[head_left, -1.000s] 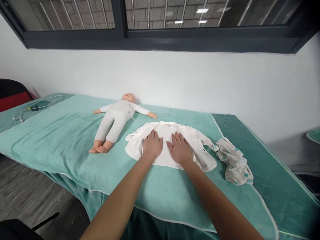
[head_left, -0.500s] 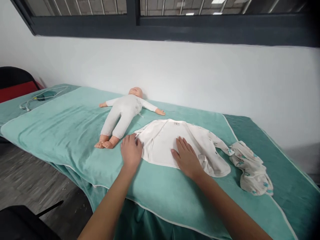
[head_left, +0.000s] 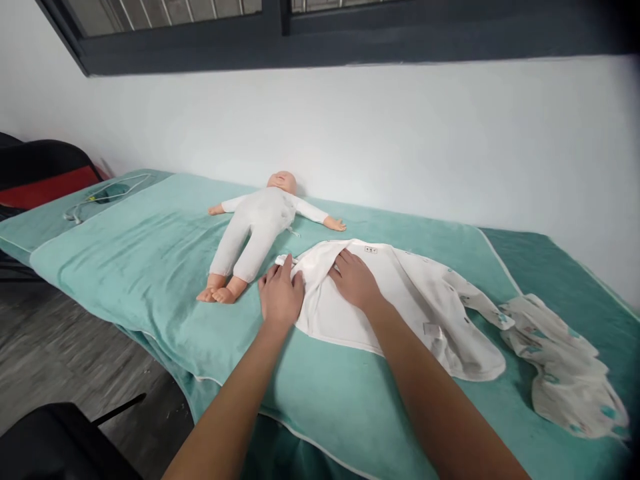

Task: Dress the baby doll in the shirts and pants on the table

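A white baby shirt (head_left: 345,313) lies spread open, inside facing up, with a small label at its collar. My left hand (head_left: 281,290) is at its left edge, fingers curled on the bunched sleeve side; part of the cloth there is hidden. My right hand (head_left: 356,279) rests palm down near the collar, fingers stretched out against the raised fold of the left panel. Just beyond my left hand a baby doll (head_left: 260,217) in a white bodysuit lies on its back, arms spread.
Patterned baby trousers (head_left: 565,363) lie crumpled right of the shirt. A green padded cover (head_left: 135,267) spreads over the bed against a white wall (head_left: 425,140). A cord (head_left: 107,193) lies at the far left, near a black and red chair (head_left: 55,177). A dark window frame runs above.
My right hand has moved from the shirt's middle up and left to the panel fold. The shirt's left side is now bunched and lifted. My view has shifted slightly.
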### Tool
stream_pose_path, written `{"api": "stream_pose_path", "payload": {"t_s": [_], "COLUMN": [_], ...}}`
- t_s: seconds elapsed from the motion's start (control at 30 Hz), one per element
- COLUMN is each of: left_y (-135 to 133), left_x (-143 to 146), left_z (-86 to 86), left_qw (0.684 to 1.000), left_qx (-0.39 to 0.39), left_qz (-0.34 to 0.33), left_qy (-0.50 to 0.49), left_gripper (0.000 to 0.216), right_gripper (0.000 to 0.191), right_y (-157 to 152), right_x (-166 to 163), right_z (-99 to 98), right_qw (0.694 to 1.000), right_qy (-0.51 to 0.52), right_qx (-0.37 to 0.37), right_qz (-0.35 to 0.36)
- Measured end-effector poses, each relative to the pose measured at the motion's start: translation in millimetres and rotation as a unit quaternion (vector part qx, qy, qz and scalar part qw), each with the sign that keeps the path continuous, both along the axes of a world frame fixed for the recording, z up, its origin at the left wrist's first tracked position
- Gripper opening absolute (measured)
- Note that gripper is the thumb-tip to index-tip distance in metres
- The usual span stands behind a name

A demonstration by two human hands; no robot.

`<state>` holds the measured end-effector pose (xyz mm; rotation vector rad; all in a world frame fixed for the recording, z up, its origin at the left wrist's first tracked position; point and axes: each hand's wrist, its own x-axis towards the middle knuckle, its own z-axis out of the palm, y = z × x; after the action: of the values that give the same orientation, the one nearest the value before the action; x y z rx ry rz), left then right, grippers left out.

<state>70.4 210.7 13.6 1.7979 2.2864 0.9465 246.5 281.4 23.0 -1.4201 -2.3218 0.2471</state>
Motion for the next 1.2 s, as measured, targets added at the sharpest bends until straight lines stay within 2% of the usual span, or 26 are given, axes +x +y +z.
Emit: {"api": "stream_pose_path", "payload": {"t_s": [0.1, 0.2, 0.27, 0.33, 0.43, 0.57, 0.73, 0.8, 0.87, 0.93, 1.0, 1.1, 1.2], "left_y": [12.7, 23.9, 29.8, 34.3, 37.6, 34.7, 24.1, 20.9, 18.1, 14.0, 7.1, -7.6, -20.4], "left_x": [-7.6, -14.3, -16.5, -17.2, -17.7, -17.9, -12.2, -8.4, -4.4, -0.5, 3.2, 7.6, 9.9], "left_z": [-5.7, -8.7, -8.3, -7.2, -6.3, -4.2, 0.6, 0.3, -1.3, -3.4, -4.9, -5.8, -6.1], "left_qw": [0.991, 0.961, 0.946, 0.936, 0.924, 0.944, 0.948, 0.948, 0.951, 0.96, 0.972, 0.987, 0.996], "left_qx": [0.07, 0.145, 0.176, 0.21, 0.26, 0.269, 0.282, 0.296, 0.293, 0.263, 0.223, 0.155, 0.078], "left_qz": [-0.005, -0.004, 0.01, 0.018, 0.026, 0.062, 0.084, 0.047, -0.02, -0.069, -0.073, -0.033, 0.038], "left_qy": [-0.114, -0.236, -0.271, -0.283, -0.278, -0.182, -0.117, -0.108, -0.095, -0.067, -0.026, 0.015, 0.005], "left_gripper": [0.038, 0.029, 0.027, 0.032, 0.04, 0.028, 0.036, 0.034, 0.03, 0.027, 0.025, 0.024, 0.026], "right_gripper": [0.035, 0.048, 0.06, 0.07, 0.078, 0.076, 0.072, 0.071, 0.07, 0.068, 0.065, 0.062, 0.061], "right_y": [0.4, 3.8, 5.8, 6.1, 3.3, -2.6, -5.0, -4.8, -5.1, -6.5, -8.7, -12.4, -14.9], "right_x": [7.0, 12.2, 14.2, 15.3, 15.4, 12.4, 9.2, 8.8, 8.2, 7.2, 6.3, 6.8, 9.8], "right_z": [2.7, 1.2, -1.1, -2.1, 0.8, 8.1, 9.4, 8.1, 6.8, 5.6, 4.1, 1.0, -1.8], "right_qw": [0.999, 0.991, 0.965, 0.926, 0.905, 0.922, 0.968, 0.979, 0.987, 0.993, 0.997, 0.999, 1.0], "right_qy": [0.034, 0.116, 0.223, 0.318, 0.359, 0.316, 0.18, 0.143, 0.112, 0.078, 0.048, 0.027, 0.023], "right_qx": [-0.018, -0.063, -0.129, -0.193, -0.222, -0.221, -0.17, -0.142, -0.115, -0.087, -0.056, -0.021, -0.009], "right_qz": [-0.006, -0.039, -0.056, -0.061, -0.06, -0.039, -0.027, -0.011, 0.007, 0.02, 0.02, 0.013, 0.01]}}
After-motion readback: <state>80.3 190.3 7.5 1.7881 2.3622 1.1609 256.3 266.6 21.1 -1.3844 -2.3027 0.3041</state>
